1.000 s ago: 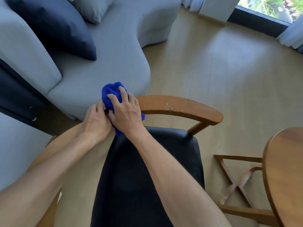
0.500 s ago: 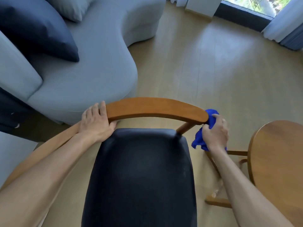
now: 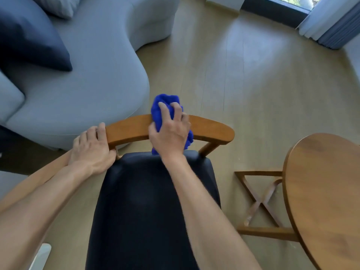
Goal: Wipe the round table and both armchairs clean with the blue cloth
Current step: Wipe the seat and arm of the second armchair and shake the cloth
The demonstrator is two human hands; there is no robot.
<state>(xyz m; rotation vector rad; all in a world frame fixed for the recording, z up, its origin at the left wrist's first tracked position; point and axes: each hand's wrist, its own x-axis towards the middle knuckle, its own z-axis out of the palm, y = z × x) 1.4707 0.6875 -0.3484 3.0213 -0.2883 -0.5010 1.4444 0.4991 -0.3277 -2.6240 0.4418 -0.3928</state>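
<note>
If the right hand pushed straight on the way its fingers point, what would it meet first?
Past the blue cloth the right hand grips, probably only bare floor; the grey sofa lies left of that line, though depth is unclear.

The grey sofa [image 3: 81,90] stands close behind the armchair's backrest [image 3: 210,129], leaving only a narrow gap there. To the right, open floor [image 3: 253,84] lies between the armchair and the round desk [image 3: 327,191].

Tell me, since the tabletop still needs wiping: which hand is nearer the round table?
Right. The right hand grips the blue cloth mid-way along the armchair's wooden backrest, closer to the round table; the left hand holds the backrest's far end.
</note>
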